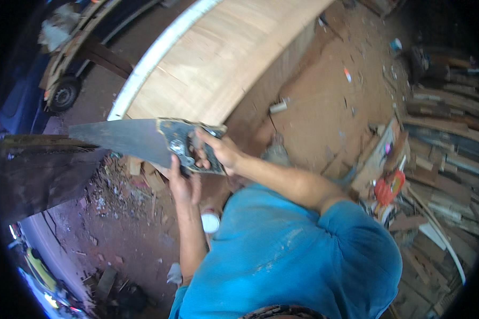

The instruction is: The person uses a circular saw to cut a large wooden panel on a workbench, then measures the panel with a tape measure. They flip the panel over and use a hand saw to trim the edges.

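A hand saw (135, 139) with a wide grey blade and a worn dark handle is held in front of my chest, its narrow tip toward the left. Fingers of my right hand (221, 151) pass through the handle's opening and close round the grip. From below, my left hand (184, 187) pinches the lower edge of the saw near where blade and handle meet, thumb on the near face; its other fingers are partly hidden. Just beyond the saw lies a large pale plywood panel (218, 58), whose near end is partly covered by the handle.
A whitish strip (154, 53) runs along the panel's left edge. Stacked wood offcuts (447, 154) fill the right side, with a red object (389, 187) near them. A white round container (210, 222) stands by my left forearm. Scraps litter the dirt floor; a wheel (65, 94) shows far left.
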Available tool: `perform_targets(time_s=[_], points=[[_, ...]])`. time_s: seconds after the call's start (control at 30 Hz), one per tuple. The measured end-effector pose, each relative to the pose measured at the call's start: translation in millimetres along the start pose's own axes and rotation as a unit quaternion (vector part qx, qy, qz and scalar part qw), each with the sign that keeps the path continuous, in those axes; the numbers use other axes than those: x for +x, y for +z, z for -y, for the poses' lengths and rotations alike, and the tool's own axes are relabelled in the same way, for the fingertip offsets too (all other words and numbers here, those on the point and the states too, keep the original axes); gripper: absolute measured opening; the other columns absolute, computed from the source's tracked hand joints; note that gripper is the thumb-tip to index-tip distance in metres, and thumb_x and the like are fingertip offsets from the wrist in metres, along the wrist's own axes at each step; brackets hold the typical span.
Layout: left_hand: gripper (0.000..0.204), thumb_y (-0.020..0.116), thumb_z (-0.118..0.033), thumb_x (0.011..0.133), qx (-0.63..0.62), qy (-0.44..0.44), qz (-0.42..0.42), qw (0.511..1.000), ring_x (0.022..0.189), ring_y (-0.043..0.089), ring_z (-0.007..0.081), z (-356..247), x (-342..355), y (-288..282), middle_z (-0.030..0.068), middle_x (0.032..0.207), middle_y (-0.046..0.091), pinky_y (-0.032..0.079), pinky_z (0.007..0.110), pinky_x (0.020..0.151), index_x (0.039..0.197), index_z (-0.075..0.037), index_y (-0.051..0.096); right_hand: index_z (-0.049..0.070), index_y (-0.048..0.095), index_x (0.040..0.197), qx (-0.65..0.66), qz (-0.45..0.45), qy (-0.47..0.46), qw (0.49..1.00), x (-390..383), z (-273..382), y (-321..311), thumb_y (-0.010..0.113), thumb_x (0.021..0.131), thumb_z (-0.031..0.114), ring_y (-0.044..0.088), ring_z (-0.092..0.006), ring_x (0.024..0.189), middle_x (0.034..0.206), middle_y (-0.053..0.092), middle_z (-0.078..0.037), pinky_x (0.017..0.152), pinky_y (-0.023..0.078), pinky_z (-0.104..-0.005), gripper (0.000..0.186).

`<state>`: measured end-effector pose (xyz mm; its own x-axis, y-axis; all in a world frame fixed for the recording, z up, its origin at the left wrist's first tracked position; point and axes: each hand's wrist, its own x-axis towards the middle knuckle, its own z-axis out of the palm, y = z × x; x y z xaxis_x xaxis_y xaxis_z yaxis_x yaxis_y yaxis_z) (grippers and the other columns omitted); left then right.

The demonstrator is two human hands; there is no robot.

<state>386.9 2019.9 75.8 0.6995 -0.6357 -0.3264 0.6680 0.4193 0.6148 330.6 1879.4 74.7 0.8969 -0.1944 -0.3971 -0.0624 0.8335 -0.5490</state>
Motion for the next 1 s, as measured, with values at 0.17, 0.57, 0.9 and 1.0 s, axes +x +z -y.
perform_targets(time_s=[0.17,0.57,0.9,1.0], points=[[0.049,0.051,-0.036,0.104,-0.057,-0.062,0.036,0.996,0.097,0.066,0.0289,42.9,13.0,27.1,0.0193,0.122,0.066,0.055,0.041,0.084,0.136,0.002,0.052,0.003,0.061,0.089,0.045,-0.015,0.007,0.999,-11.9,20.2,-55.6,0.059,0.098,0.052,0.059,-0.0141,0.047,0.063,0.058,-0.007,0.054,0.056,-0.0298,0.05],[0.04,0.049,-0.03,0.104,0.139,-0.157,0.086,0.974,0.093,0.063,0.0233,188.7,112.2,183.9,0.0127,0.111,0.068,0.048,0.037,0.084,0.128,0.002,0.055,0.006,0.058,0.083,0.205,-0.089,-0.019,0.975,-72.9,174.4,-226.8,0.069,0.09,0.056,0.064,-0.0182,0.051,0.066,0.063,-0.008,0.054,0.057,-0.0334,0.052],[0.033,0.059,-0.026,0.099,0.153,-0.317,0.067,0.934,0.083,0.07,0.0223,308.5,186.2,275.4,0.012,0.105,0.071,0.059,0.036,0.07,0.12,-0.001,0.061,0.008,0.064,0.099,0.157,-0.137,-0.022,0.978,-140.4,264.8,-347.3,0.075,0.091,0.04,0.07,-0.0172,0.075,0.089,0.068,-0.006,0.068,0.058,-0.0319,0.035],[0.031,0.061,-0.025,0.098,0.171,-0.353,0.099,0.914,0.087,0.071,0.0223,344.2,212.9,292.8,0.0113,0.106,0.071,0.06,0.036,0.073,0.12,-0.002,0.061,0.008,0.064,0.105,0.148,-0.172,-0.069,0.971,-150.5,288.9,-377.9,0.077,0.089,0.033,0.069,-0.0171,0.077,0.092,0.068,-0.006,0.069,0.059,-0.0321,0.032]])
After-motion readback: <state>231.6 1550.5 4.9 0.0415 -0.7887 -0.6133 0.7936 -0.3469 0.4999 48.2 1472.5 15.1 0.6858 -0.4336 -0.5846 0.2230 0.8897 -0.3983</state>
